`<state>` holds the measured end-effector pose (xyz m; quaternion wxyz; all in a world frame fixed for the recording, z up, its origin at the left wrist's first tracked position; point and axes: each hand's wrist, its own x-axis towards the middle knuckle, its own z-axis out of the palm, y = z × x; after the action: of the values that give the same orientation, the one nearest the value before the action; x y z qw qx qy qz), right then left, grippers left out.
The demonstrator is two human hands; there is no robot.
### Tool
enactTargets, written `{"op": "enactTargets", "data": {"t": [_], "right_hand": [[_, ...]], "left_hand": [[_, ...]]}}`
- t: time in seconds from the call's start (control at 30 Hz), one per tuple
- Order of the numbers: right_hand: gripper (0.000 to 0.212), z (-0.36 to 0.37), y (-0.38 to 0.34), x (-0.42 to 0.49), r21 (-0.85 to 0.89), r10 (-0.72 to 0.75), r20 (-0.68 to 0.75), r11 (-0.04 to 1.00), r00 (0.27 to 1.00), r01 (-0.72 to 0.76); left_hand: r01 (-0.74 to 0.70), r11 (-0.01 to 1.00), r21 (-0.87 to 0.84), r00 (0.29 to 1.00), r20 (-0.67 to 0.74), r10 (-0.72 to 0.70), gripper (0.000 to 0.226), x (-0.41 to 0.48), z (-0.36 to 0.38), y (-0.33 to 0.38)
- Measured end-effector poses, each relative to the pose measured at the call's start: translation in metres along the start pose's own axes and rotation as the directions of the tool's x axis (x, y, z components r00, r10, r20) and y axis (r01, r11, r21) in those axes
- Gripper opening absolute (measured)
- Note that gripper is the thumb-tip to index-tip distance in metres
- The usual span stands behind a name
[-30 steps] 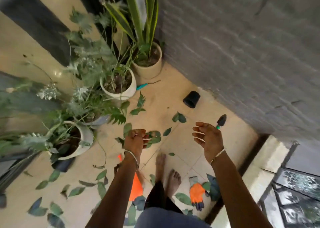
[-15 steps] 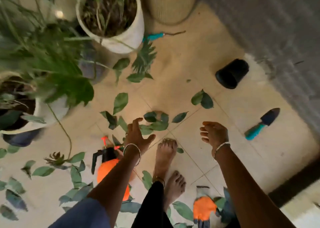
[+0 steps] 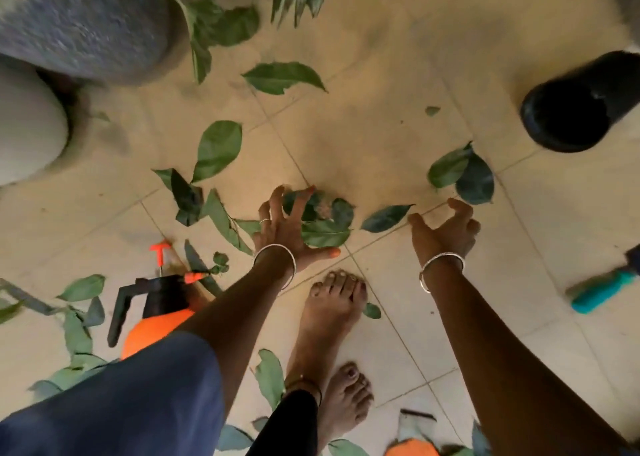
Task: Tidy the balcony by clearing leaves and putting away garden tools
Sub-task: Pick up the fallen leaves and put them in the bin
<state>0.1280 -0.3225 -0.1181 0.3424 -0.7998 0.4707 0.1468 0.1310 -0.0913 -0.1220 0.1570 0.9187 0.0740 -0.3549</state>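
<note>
Leaf cluster (image 3: 325,234) lies on the tiled floor (image 3: 381,75) at frame centre, just past the toes. Left hand (image 3: 285,229) is over it, fingers (image 3: 273,201) splayed wide and clawed with tips at the leaves, not closed round any. Single dark leaf (image 3: 386,217) sits at 3 o'clock of the cluster, between the hands. Right hand (image 3: 446,232) is just beside it, fingers loosely curled, holding nothing. Leaf pair (image 3: 460,175) is near, at 12 o'clock of the right hand. Loose leaves (image 3: 218,147) are scattered from 10 to 12 o'clock of the left hand. Teal-handled trowel (image 3: 599,291) is at 4 o'clock by the right edge, blurred. Orange spray bottle (image 3: 156,324) is at 8 o'clock beside the left arm. Orange glove (image 3: 412,450) is at 6 o'clock, cut off by the bottom edge. Bare feet (image 3: 332,306) are below the cluster. Black pot (image 3: 568,116) lies on its side at 2 o'clock, well apart. Grey pot (image 3: 83,23) and white pot (image 3: 27,126) are at 10 o'clock.
</note>
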Motion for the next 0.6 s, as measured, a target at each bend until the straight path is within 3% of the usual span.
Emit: {"op": "enactTargets", "data": {"t": [0.1, 0.2, 0.4, 0.6], "right_hand": [[0.074, -0.008, 0.004, 0.027, -0.011, -0.062, -0.125, 0.998, 0.99, 0.061], [0.075, -0.023, 0.005, 0.051, -0.014, -0.099, -0.156, 0.995, 0.983, 0.098], [0.096, -0.04, -0.003, 0.082, -0.109, -0.103, -0.064, 0.989, 0.993, 0.096], [0.111, -0.022, -0.022, 0.099, -0.236, -0.049, 0.069, 0.97, 0.996, 0.064]], "left_hand": [[0.01, 1.0, 0.021, 0.999, -0.049, -0.009, 0.117, 0.008, 0.021, 0.018], [-0.005, 0.997, 0.083, 0.996, -0.089, 0.012, 0.111, 0.011, 0.037, 0.035], [-0.036, 0.984, 0.174, 0.99, -0.131, 0.06, 0.1, 0.017, 0.055, 0.054], [-0.142, 0.969, 0.204, 0.971, -0.161, 0.176, 0.066, 0.024, 0.063, 0.073]]}}
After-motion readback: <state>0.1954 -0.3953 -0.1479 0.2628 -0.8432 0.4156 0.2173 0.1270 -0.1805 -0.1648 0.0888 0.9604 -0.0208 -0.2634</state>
